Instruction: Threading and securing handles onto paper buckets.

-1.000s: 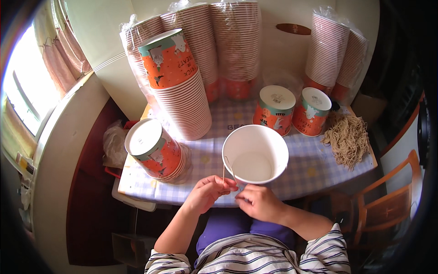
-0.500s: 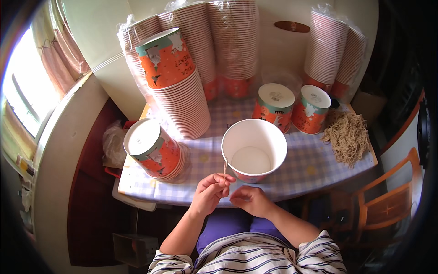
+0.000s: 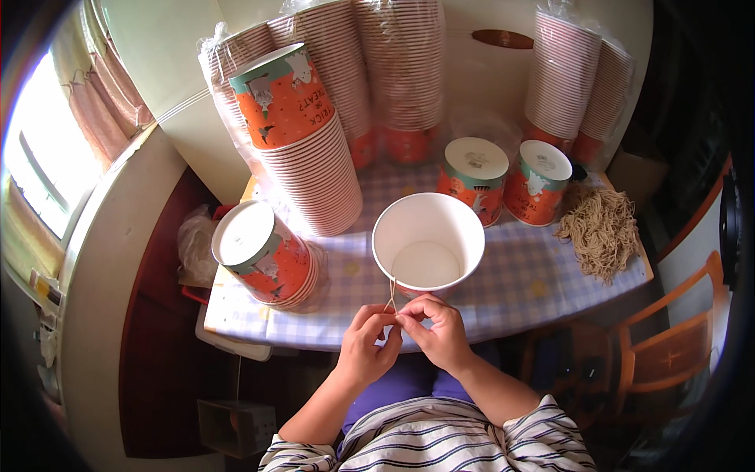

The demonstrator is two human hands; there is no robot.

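Head view — both hands' fingers [image 3: 389,321] pinch a thin string [image 3: 391,293] just below the white cup [image 3: 428,242].

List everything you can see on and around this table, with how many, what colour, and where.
open paper cup: one, white inside, near table edge, by the hands
string: one, tan, from cup rim to fingers
leaning cup stack: one, orange and white, back left
upside-down cup stack: one, orange, left front
upside-down cups: two, orange and teal, behind the open cup
wrapped cup stacks: several, pale and orange, along the wall
string bundle: one, tan, right end
tablecloth: one, lilac checked
chair: one, wooden, right
left hand: pinching string
right hand: pinching string
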